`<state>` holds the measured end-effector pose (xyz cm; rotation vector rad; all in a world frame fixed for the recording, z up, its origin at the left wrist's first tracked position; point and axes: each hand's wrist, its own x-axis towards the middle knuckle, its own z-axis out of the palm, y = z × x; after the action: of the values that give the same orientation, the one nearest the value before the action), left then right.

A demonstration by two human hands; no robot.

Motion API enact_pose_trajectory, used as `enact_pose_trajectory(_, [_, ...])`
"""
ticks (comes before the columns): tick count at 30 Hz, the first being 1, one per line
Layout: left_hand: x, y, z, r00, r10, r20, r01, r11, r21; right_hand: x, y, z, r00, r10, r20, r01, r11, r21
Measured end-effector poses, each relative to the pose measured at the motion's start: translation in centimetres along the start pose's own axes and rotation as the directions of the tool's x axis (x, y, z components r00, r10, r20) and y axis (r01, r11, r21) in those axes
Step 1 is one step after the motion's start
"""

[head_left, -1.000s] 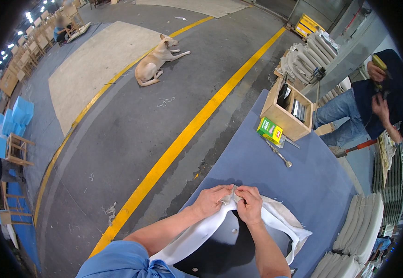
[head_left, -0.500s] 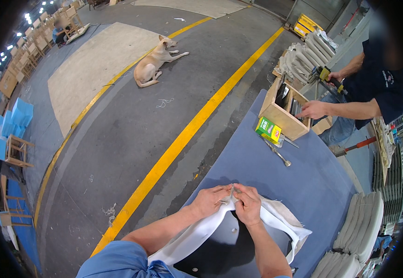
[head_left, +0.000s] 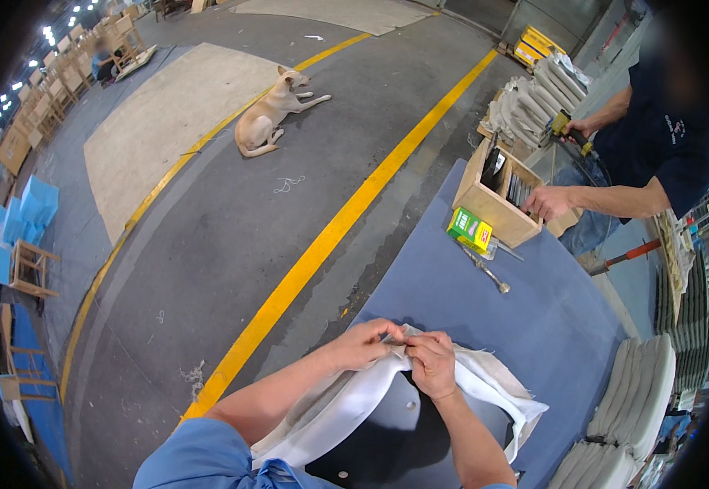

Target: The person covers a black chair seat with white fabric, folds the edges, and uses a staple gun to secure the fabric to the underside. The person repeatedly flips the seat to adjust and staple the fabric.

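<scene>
Left hand (head_left: 363, 345) has moved slightly left since half a second ago; right hand (head_left: 433, 363) has turned, its fingertips lower. The ridge of fabric (head_left: 497, 368) that stood upright between the fingertips is now folded down.

Hand state: the right hand pinches the fabric fold between thumb and fingers. The left hand pinches the same fold just to its left, fingers bent. The fingertips nearly touch.

Position: the panel (head_left: 411, 447), dark with round holes, lies directly below and nearer the body than both hands, partly under the right forearm. White padding (head_left: 363, 401) lines its border inside the fabric.

Edges and room: the left edge of the table (head_left: 526, 326) runs forward and right from beside the left hand; floor (head_left: 200, 253) lies to the left of that edge. Open tabletop extends ahead and to the right of the right hand, as far as the rod (head_left: 485, 271), the green-yellow box (head_left: 470, 231) and the crate (head_left: 497, 200). Stacked cushions (head_left: 633, 391) stand well to the right of the right hand.

Other change: a co-worker's hand (head_left: 552, 202), previously over the crate, is now lower at its right side.

Orientation: the panel's far end points away from the body, toward the hands. The near end is cut off, so its long axis cannot be told.
</scene>
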<state>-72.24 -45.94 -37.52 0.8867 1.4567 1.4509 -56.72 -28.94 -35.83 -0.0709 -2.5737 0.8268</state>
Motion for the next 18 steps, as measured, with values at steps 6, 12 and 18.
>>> enact_pose_trajectory(6, [3.3, -0.7, 0.4, 0.998, -0.049, -0.033, 0.057, 0.957, 0.283, 0.3, -0.1, 0.2, 0.999, -0.036, 0.014, 0.036, 0.999, -0.007])
enact_pose_trajectory(12, [2.7, -2.0, 1.5, 0.985, -0.103, -0.137, 0.135, 0.958, 0.252, 0.0, 0.2, 0.0, 1.0, -0.014, 0.027, 0.014, 1.0, -0.01])
enact_pose_trajectory(18, [3.0, -2.8, 1.5, 0.95, -0.29, -0.119, 0.277, 0.954, -0.115, -0.3, -0.1, 0.1, 0.999, -0.009, 0.032, 0.009, 1.0, 0.014])
